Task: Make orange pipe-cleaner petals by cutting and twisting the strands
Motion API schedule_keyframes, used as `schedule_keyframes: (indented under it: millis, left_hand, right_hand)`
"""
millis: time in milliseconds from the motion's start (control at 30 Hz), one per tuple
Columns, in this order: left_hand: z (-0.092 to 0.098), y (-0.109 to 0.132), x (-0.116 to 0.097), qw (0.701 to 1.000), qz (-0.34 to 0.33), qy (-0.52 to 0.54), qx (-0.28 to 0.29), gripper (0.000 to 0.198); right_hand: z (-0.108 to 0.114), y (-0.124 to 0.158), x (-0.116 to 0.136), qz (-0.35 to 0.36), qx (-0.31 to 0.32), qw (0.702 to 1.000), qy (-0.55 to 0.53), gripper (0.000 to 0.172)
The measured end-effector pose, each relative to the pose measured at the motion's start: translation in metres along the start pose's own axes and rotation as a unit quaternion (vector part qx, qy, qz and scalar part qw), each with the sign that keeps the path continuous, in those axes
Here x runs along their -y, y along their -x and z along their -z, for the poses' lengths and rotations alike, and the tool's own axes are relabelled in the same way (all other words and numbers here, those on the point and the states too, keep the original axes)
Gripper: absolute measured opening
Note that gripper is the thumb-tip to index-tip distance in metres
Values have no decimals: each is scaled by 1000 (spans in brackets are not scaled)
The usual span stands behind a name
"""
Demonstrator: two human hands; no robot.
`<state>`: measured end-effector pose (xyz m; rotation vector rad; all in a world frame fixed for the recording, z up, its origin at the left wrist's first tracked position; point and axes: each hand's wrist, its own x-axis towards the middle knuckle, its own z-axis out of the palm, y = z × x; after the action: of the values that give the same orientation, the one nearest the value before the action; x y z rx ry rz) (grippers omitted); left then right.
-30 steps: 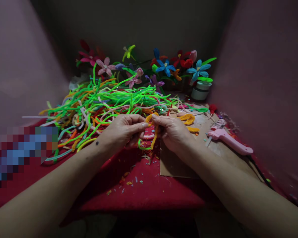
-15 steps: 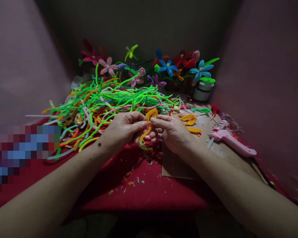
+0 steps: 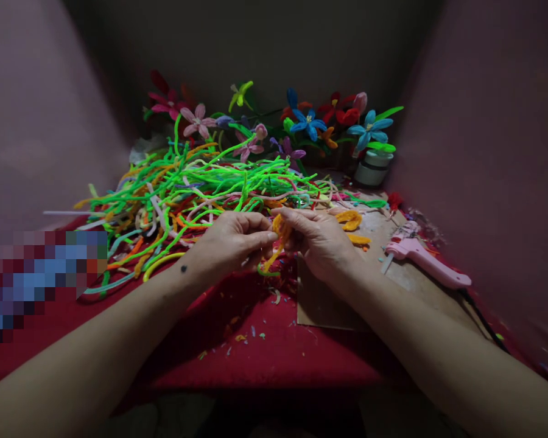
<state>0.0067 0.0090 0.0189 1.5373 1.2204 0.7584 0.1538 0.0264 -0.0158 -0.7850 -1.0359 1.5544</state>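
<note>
Between my two hands, above the red cloth, is a looped orange fuzzy stem (image 3: pixel 281 234) with its tail hanging down. My left hand (image 3: pixel 240 238) pinches it from the left with thumb and fingertips. From the right, my right hand (image 3: pixel 322 240) grips the same loop, thumb over its top and the lower fingers partly hidden. More orange loops (image 3: pixel 349 220) lie on the cardboard just beyond my right hand. A heap of green and mixed-colour stems (image 3: pixel 219 179) spreads behind my left hand.
A pink glue gun (image 3: pixel 427 261) rests on the cardboard (image 3: pixel 329 304) at the right. Fuzzy flowers (image 3: pixel 308 123) stand along the back, with a white jar (image 3: pixel 373 169) at the back right. Small scraps dot the red cloth (image 3: pixel 274 359) in front.
My right thumb and fingers have moved over the top of the orange loop, which now shows less and looks more closed. My left hand has shifted slightly right.
</note>
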Motion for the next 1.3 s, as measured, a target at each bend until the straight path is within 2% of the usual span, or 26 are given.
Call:
schedule_keyframes:
  millis: [100,233,400,600,733,867,1000,1100,1233,1300]
  left_hand:
    - [1,0,2,999,-14,-11,34,17]
    - [1,-1,3,997,-37,-39,52,13]
    - [1,1,2,997,-46,-30,50,11]
    - [-1,2,3,999,-39,0,28,18]
    - [1,-1,6,999,-25,26,12,19]
    - [5,-7,12,997,-43,68,-14,16]
    - [7,-11,17,994,-47,97,-19,12]
    - [7,-11,17,994,-44,92,-28,12]
    - [8,-12,15,994,-43,95,-44,10]
    - [8,-13,14,994,-44,91,-51,10]
  right_hand:
    - [1,-1,1,-22,-3,1000,-14,27]
    - [0,-1,0,-42,-20,997,-65,21]
    - [-2,-1,-2,-55,-38,994,-91,18]
    - [-1,-1,-1,-19,-39,997,-64,19]
    - [-1,-1,-2,-26,-22,997,-66,23]
    - [0,2,-5,-34,29,998,-36,25]
    - [-1,5,-8,-90,44,995,30,23]
    - [-2,6,-8,-111,47,992,31,24]
    - [-4,8,-7,-100,89,991,-18,19]
    - [-6,9,-5,-72,79,994,-23,19]
